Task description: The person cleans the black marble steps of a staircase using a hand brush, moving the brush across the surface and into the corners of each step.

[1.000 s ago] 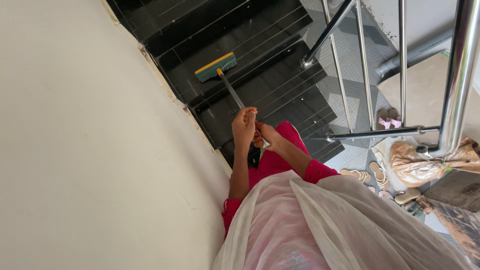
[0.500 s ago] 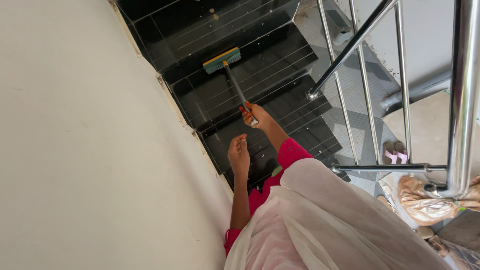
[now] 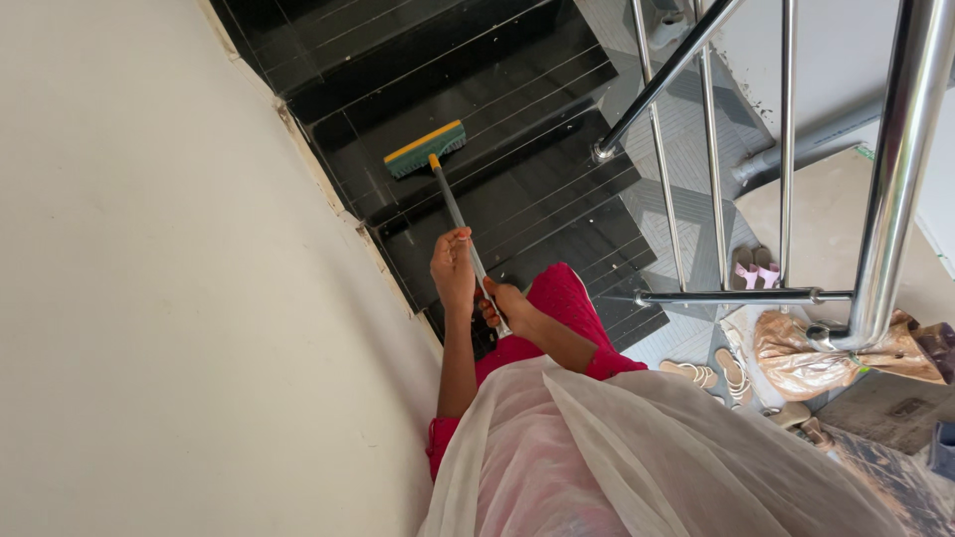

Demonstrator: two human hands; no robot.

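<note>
Since half a second ago the left hand (image 3: pixel 454 268) has come up from hanging free beside the wall and now closes on the broom handle (image 3: pixel 453 204) again, and the right hand (image 3: pixel 505 304) has drawn back toward the body, so the two hands sit close together on the handle instead of apart. The left hand grips higher on the shaft, near the middle of the frame; the right hand wraps the handle's lower end just below and to the right of it, above the pink sleeve (image 3: pixel 612 363). The handle runs up and left from the hands to the green and yellow brush head (image 3: pixel 426 149), which lies on a black tiled stair step (image 3: pixel 537 194) in the upper middle of the frame, close to the cream wall (image 3: pixel 169 298) that fills the left side. A steel stair railing (image 3: pixel 875 199) crosses the right side. Behind its bars, at the lower right, pairs of sandals (image 3: pixel 721 373) lie on the patterned floor beside a crumpled shiny bag (image 3: pixel 806 353). A white sheer scarf (image 3: pixel 637 457) covers the bottom of the frame.
</note>
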